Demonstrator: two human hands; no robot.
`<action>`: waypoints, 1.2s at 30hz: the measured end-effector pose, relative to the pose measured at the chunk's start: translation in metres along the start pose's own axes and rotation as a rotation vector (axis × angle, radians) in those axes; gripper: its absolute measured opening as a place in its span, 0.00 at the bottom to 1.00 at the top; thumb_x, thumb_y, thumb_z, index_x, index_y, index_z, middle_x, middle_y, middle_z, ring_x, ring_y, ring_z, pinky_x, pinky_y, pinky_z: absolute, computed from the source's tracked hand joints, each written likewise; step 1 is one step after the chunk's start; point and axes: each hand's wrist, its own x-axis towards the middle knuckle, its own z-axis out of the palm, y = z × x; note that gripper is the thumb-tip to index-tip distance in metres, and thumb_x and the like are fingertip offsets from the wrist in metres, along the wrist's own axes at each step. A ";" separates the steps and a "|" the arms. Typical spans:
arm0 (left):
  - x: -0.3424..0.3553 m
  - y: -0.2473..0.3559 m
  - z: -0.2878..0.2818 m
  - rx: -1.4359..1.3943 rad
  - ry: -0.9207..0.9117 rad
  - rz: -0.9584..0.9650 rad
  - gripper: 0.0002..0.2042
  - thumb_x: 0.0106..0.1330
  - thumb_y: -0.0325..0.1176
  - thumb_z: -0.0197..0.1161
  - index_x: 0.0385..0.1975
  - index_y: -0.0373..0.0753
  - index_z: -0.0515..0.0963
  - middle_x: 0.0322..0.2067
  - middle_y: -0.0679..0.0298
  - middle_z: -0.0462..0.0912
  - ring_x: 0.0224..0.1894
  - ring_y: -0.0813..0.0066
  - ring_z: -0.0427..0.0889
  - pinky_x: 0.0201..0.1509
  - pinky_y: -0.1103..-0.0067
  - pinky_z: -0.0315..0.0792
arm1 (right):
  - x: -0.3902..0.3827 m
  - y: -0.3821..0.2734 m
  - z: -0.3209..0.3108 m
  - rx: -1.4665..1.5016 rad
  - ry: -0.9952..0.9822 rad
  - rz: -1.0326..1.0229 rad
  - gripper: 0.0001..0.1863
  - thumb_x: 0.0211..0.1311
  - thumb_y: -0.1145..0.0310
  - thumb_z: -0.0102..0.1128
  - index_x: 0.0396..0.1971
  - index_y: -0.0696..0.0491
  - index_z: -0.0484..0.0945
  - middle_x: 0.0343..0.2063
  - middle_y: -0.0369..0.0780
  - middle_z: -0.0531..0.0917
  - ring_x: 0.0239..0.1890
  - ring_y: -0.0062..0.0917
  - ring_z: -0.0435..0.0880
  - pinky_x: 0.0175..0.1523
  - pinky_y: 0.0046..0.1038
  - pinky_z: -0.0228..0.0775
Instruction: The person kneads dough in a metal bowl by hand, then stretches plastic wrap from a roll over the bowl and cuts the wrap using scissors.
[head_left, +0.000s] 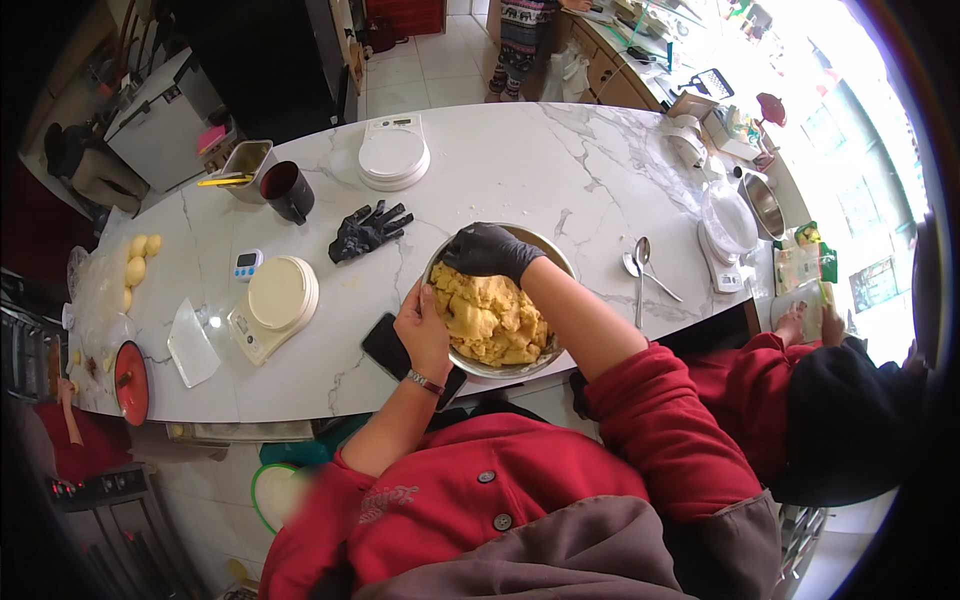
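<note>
A round metal bowl full of crumbly yellow dough stands near the table's front edge. My bare left hand, with a wristwatch above it, grips the bowl's left rim. Reaching across from the right, my right hand wears a black glove and presses into the dough at the far left of the bowl. Its fingers are curled, with the tips partly hidden against the dough and rim. A dark phone lies partly under my left forearm. Beyond the bowl rests an empty black glove.
Kitchen scales stand left, with another scale at the back and a third at right. Two spoons lie right of the bowl. A dark mug and metal container sit back left. A co-worker works close on my right.
</note>
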 end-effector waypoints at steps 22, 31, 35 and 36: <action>-0.023 0.003 0.003 -0.041 0.021 -0.116 0.18 0.66 0.38 0.50 0.47 0.29 0.69 0.40 0.60 0.76 0.41 0.78 0.73 0.45 0.82 0.67 | -0.007 -0.002 0.010 -0.011 0.191 -0.127 0.10 0.49 0.68 0.50 0.17 0.58 0.77 0.21 0.50 0.78 0.24 0.42 0.77 0.32 0.37 0.70; -0.006 -0.005 -0.004 -0.109 -0.079 -0.133 0.15 0.65 0.33 0.51 0.46 0.29 0.71 0.38 0.62 0.78 0.36 0.82 0.73 0.41 0.84 0.68 | -0.106 -0.042 0.045 -0.133 0.298 -0.128 0.16 0.52 0.71 0.51 0.42 0.60 0.73 0.45 0.46 0.74 0.54 0.38 0.68 0.59 0.35 0.57; 0.017 -0.002 0.002 -0.097 -0.246 -0.162 0.16 0.65 0.33 0.52 0.47 0.28 0.70 0.40 0.60 0.77 0.38 0.81 0.74 0.44 0.85 0.68 | -0.111 -0.038 0.050 -0.141 0.299 -0.071 0.19 0.55 0.69 0.51 0.47 0.61 0.70 0.48 0.49 0.71 0.56 0.40 0.66 0.60 0.33 0.56; 0.030 -0.007 0.000 -0.100 -0.322 -0.164 0.16 0.64 0.33 0.52 0.47 0.28 0.71 0.39 0.60 0.78 0.38 0.81 0.74 0.44 0.85 0.68 | -0.105 -0.033 0.044 -0.116 0.282 -0.109 0.19 0.55 0.69 0.51 0.47 0.60 0.70 0.48 0.49 0.72 0.56 0.39 0.66 0.60 0.33 0.57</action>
